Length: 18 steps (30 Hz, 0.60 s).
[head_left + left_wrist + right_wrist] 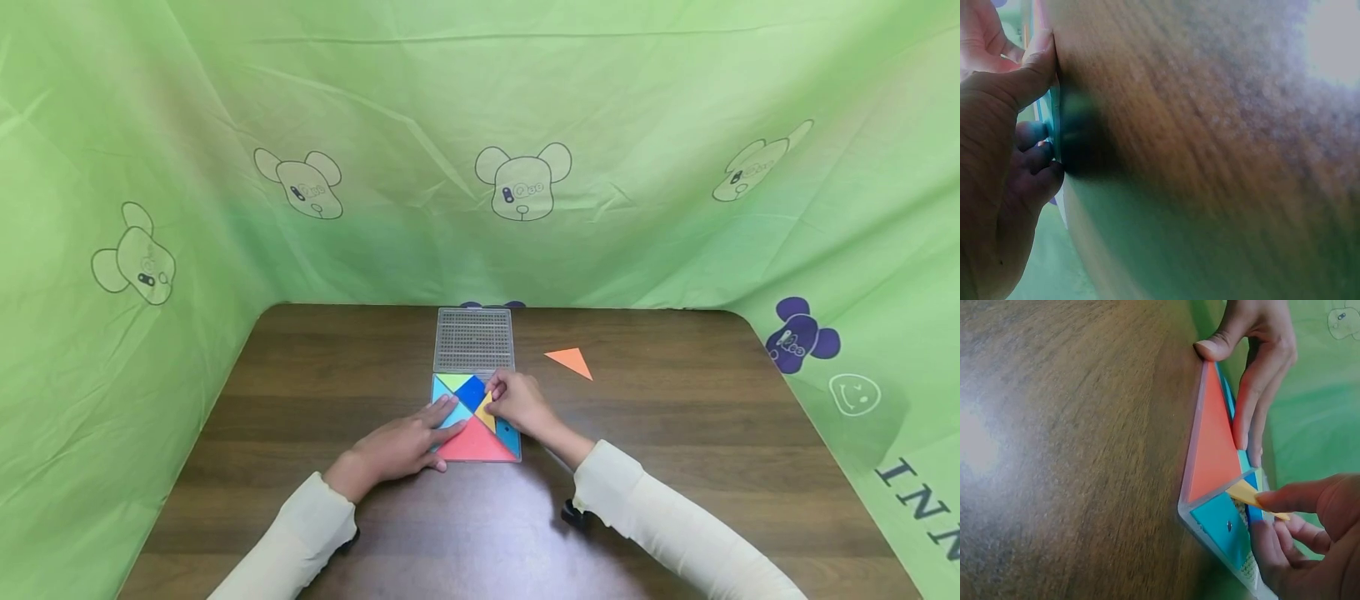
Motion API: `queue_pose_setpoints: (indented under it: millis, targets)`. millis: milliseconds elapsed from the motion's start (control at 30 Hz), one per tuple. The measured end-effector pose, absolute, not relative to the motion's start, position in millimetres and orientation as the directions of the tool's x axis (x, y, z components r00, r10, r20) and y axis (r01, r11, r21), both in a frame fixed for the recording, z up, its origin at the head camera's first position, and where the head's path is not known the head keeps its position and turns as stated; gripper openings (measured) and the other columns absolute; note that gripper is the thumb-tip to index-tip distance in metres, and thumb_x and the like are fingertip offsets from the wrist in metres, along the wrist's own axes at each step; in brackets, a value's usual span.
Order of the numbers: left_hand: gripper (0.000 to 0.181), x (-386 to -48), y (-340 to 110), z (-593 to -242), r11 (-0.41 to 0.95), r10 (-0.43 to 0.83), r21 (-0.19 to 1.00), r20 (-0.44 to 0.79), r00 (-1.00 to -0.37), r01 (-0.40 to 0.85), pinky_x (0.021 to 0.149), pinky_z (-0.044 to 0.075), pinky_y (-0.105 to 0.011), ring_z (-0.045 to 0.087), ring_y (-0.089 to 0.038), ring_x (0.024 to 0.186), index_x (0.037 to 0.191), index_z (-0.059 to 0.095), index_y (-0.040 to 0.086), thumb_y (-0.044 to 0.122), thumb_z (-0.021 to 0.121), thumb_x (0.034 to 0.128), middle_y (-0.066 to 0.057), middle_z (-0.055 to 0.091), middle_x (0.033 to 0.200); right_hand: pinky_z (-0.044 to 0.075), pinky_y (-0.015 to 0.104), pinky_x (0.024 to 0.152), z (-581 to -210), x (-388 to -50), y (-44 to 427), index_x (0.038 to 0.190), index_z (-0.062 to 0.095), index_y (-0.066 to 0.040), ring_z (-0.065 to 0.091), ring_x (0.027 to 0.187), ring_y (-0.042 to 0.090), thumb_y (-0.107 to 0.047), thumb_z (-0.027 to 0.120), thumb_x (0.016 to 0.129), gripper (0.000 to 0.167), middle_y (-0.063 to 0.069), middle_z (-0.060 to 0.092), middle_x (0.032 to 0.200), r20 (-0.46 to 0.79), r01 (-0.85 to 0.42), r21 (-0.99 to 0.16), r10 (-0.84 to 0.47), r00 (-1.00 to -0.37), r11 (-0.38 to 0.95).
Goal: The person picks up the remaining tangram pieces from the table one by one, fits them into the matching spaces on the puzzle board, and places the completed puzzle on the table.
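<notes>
A square tangram tray lies on the table, filled with flat coloured pieces. My right hand pinches a yellow tangram piece, which is tilted up out of its place in the right wrist view. My left hand rests on the tray's left side. Its extended fingers lie over a light-blue piece, and its thumb is at the near edge. Around them sit a red triangle, a dark blue piece, a lime triangle and a teal piece.
The tray's opened lid, with a grid pattern, lies flat behind it. A loose orange triangle is on the wooden table to the right. Green printed cloth hangs around the table's back and sides.
</notes>
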<state>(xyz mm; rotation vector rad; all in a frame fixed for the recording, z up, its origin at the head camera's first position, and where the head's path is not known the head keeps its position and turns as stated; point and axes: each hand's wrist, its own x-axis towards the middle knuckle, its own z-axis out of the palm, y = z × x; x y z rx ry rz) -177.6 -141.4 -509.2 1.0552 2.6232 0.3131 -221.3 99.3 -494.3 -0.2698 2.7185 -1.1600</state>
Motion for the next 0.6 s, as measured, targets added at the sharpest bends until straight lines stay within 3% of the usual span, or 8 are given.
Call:
queue_pose_setpoints:
  millis: [233,600]
  targets:
    - [0.073,-176.7,-141.7,-508.6,0.709,0.700,0.300,-0.188,-0.689,0.639,0.117,0.043,-0.045,0.022,-0.031,0.159,0.159,0.038,0.024,0.049,0.065,0.0958,-0.007,0.020,0.172,0.053,0.036,0.080,-498.3,-220.8,101.4,0.093,0.072,-0.007,0.059,0.088,0.020,-0.009,0.085,0.081,0.019,0.007,0.066,0.095,-0.043,-0.141,-0.655,-0.223,-0.974,0.742]
    - [0.072,-176.1,-141.2,-506.8,0.702,0.706,0.308,-0.183,-0.685,0.642,0.117,0.043,-0.045,0.023,-0.031,0.159,0.158,0.039,0.022,0.047,0.065,0.0960,-0.009,0.021,0.172,0.058,0.038,0.083,-504.5,-219.1,102.3,0.096,0.073,-0.003,0.064,0.086,0.020,0.001,0.084,0.081,0.018,0.008,0.068,0.094,0.018,-0.189,-0.700,-0.247,-0.969,0.689]
